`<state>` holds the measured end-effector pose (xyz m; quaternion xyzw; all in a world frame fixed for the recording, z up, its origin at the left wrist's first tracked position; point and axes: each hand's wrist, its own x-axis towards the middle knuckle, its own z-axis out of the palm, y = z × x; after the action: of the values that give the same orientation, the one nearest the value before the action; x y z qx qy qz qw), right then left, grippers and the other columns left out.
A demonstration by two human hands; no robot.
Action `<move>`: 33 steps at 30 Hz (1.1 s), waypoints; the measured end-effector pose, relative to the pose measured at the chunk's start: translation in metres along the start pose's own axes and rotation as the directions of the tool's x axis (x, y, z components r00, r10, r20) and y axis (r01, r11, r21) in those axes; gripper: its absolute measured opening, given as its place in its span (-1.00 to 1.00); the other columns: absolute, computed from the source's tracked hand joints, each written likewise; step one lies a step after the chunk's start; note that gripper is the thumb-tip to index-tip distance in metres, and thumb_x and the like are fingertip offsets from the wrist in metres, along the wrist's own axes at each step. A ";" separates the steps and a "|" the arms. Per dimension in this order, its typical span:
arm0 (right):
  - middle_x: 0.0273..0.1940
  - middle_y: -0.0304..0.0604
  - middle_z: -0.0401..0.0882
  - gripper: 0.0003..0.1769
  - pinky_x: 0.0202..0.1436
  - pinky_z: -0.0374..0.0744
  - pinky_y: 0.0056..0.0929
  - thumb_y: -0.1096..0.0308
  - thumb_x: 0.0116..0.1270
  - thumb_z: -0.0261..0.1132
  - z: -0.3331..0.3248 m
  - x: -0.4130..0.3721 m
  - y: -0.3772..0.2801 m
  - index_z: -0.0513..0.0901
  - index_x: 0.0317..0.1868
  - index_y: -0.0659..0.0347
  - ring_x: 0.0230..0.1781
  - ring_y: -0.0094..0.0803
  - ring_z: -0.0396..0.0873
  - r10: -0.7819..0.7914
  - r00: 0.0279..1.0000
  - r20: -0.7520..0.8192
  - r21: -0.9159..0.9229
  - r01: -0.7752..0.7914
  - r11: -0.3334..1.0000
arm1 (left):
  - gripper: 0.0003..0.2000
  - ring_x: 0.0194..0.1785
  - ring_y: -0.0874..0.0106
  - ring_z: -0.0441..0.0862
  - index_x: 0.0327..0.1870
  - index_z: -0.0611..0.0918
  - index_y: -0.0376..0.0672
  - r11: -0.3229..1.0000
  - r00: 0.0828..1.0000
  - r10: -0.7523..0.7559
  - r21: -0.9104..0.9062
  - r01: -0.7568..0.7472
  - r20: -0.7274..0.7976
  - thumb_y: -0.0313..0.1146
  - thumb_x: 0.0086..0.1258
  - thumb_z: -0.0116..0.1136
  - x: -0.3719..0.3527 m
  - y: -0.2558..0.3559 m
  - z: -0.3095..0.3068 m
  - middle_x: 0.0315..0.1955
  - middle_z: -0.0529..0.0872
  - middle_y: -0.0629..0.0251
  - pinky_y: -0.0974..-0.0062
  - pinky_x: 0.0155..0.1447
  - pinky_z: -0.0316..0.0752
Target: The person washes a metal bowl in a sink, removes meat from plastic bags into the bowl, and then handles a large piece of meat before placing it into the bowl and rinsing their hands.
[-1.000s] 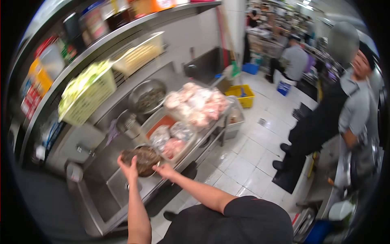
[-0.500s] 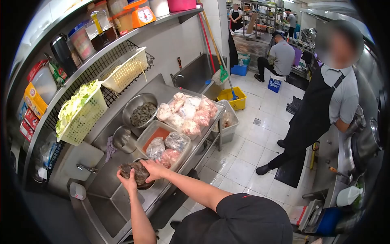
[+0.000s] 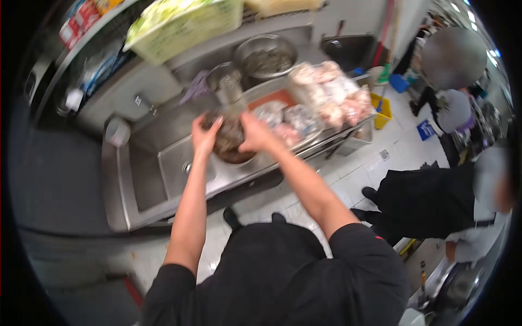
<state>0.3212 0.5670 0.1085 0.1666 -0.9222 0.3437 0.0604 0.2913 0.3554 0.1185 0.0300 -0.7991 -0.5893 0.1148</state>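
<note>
Left hand (image 3: 204,136) and right hand (image 3: 255,133) curl their fingers around a brown lump (image 3: 227,134), over a round metal bowl (image 3: 239,158)

Metal bowl (image 3: 266,42) on steel counter (image 3: 120,185)

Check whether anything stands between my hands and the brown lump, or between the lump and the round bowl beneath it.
Nothing visible stands in the way: the left hand and right hand are already on the brown lump, directly over the bowl. Blur hides whether they touch.
</note>
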 end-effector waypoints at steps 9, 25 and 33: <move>0.24 0.12 0.40 0.19 0.33 0.53 -0.03 0.51 -0.15 0.64 -0.031 0.027 -0.028 0.23 0.55 0.18 0.29 0.13 0.44 -0.147 0.985 -0.089 -0.329 0.110 0.938 | -0.58 0.04 0.52 0.61 0.08 0.50 -0.17 0.900 0.995 0.068 -0.436 -0.028 0.075 -0.12 0.47 0.44 0.068 -0.035 0.000 -0.02 0.68 0.31 0.50 0.05 0.54; 0.10 0.02 0.61 -0.44 0.34 0.52 -0.10 0.60 0.06 0.52 0.043 -0.047 -0.045 0.61 0.12 0.24 0.22 0.08 0.54 0.061 0.868 -0.492 0.050 -0.042 0.998 | -0.28 0.26 0.29 0.56 0.39 0.50 -0.12 0.942 0.764 0.318 -0.281 -0.186 0.561 -0.39 0.18 0.61 0.036 -0.027 -0.066 0.15 0.54 0.19 0.32 0.33 0.52; -0.01 -0.06 0.62 -0.56 0.23 0.57 -0.09 0.68 -0.06 0.44 0.044 -0.049 -0.056 0.62 -0.10 0.24 0.12 0.02 0.56 -0.044 0.847 -0.529 -0.030 0.033 0.999 | -0.39 0.36 0.15 0.49 0.17 0.64 -0.11 0.906 0.736 0.410 -0.148 -0.397 0.538 -0.49 0.01 0.61 0.018 -0.043 -0.084 0.22 0.48 0.13 0.23 0.41 0.47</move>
<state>0.3867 0.5115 0.0982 0.0832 -0.8696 0.3660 0.3207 0.2887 0.2603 0.1039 -0.3182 -0.7776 -0.5422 0.0018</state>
